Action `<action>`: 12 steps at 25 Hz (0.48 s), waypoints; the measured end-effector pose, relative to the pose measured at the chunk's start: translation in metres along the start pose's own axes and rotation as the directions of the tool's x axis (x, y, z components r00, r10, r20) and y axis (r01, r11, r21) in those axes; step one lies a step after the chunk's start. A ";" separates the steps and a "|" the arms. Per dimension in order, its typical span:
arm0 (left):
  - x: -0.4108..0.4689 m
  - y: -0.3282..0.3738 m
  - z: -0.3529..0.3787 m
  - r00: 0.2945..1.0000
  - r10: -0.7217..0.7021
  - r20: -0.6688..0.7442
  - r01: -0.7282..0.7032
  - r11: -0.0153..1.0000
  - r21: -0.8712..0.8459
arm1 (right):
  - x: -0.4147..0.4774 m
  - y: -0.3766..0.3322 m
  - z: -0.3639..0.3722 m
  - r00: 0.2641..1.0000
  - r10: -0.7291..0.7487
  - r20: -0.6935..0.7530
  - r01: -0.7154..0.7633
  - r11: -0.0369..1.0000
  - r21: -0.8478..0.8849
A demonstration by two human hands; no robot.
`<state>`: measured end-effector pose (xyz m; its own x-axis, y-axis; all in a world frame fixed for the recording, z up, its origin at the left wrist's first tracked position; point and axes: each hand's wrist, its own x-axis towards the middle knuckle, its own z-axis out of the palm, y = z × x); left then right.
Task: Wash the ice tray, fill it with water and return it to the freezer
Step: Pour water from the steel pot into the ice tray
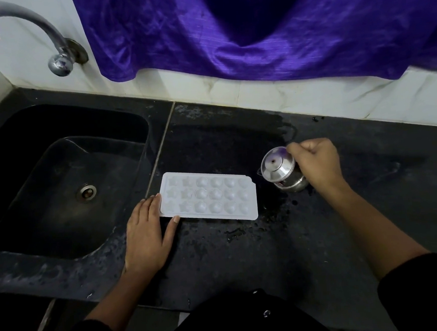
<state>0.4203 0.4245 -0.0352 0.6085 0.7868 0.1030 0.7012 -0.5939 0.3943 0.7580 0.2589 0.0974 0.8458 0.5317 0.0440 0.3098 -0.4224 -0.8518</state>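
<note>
Count: ice tray (208,195) ×1; steel pot (282,172) ×1; sink (46,203) ×1; tap (60,63) ×1; purple cloth (228,30) ×1; left hand (145,237) ×1; right hand (315,161) ×1.

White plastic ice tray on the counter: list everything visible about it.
The white plastic ice tray is a thin rectangle with three rows of six moulded cavities, some star-shaped, some rounded. It lies flat, cavities up, on the wet black countertop right of the black sink. The left hand touches its left end with straight fingers, thumb at the near edge. A small steel pot, gripped by the right hand, sits close by its right end. Fill unclear.
</note>
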 end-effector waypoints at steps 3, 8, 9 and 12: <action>0.000 0.000 0.000 1.000 0.009 -0.001 -0.009 1.000 0.002 | 0.000 0.000 0.002 0.999 -0.031 -0.020 0.029 0.994 -0.106; 0.000 0.000 0.000 1.000 0.010 -0.007 -0.010 1.000 0.000 | 0.001 0.009 -0.007 0.994 0.099 -0.047 -0.088 0.978 0.190; 0.000 0.000 0.001 1.000 0.011 -0.007 -0.011 1.000 0.004 | 0.000 0.008 -0.010 0.989 0.139 -0.043 -0.121 0.952 0.282; 0.000 -0.001 0.001 1.000 0.008 -0.004 -0.008 1.000 0.009 | -0.004 0.004 -0.015 0.978 0.208 -0.011 -0.176 0.852 0.493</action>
<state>0.4199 0.4253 -0.0369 0.6128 0.7826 0.1098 0.6994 -0.6018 0.3856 0.7627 0.2445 0.1020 0.8962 0.4246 -0.1284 -0.0984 -0.0919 -0.9909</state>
